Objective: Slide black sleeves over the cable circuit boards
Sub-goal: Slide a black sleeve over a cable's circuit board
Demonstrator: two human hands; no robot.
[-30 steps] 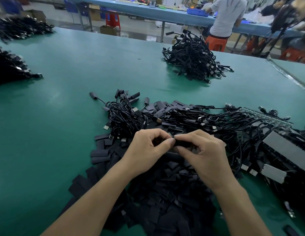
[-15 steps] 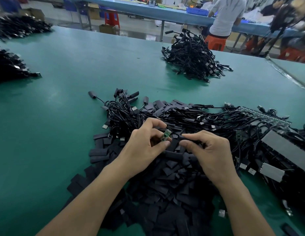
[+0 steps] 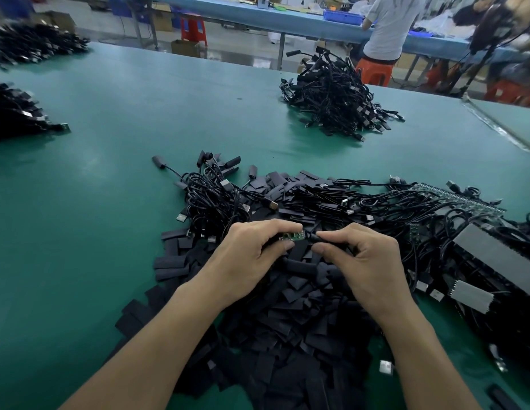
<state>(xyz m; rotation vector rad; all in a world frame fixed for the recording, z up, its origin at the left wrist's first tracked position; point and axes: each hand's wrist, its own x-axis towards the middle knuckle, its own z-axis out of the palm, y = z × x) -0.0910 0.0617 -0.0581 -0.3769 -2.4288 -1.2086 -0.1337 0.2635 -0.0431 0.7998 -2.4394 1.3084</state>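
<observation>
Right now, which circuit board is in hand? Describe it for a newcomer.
On the green table, over the near heap of black sleeves, the left hand pinches a small circuit board. It shows bare green against black neighbours, beside the sleeve the right hand pinches.

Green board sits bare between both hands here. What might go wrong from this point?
1. The left hand pinches the small circuit board by one end, so it may slip or tilt as the black sleeve in the right hand is pushed on.
2. The sleeve's mouth may snag on the board's corner.
3. The tangled cables behind might drag along.
</observation>
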